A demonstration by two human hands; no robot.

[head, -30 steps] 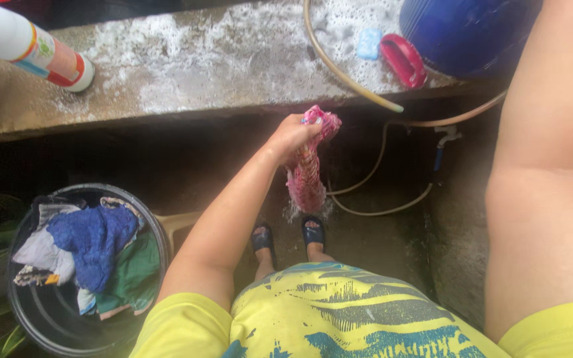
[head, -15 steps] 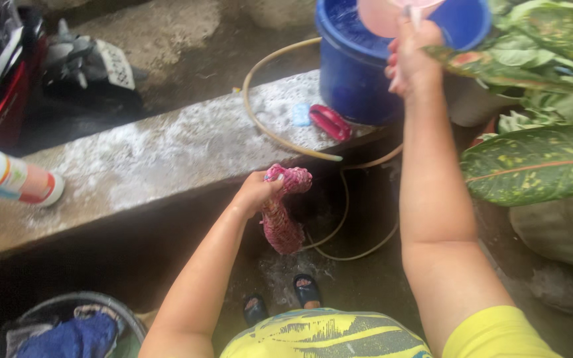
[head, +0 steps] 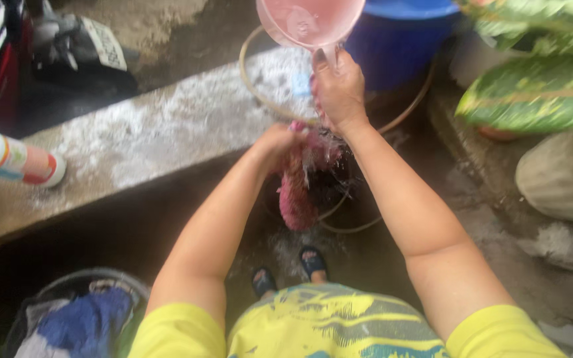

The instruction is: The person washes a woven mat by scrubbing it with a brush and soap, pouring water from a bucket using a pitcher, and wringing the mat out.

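Right hand (head: 339, 89), fingers wrapped on the handle, tips the pink scoop (head: 310, 20); water runs onto the pink cloth (head: 298, 192), gripped in the left hand (head: 278, 142) beside the concrete ledge (head: 167, 132).

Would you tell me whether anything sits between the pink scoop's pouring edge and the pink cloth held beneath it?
Nothing visible does. The right hand tilts the pink scoop directly above the pink cloth, which the left hand grips; only falling water lies between them.
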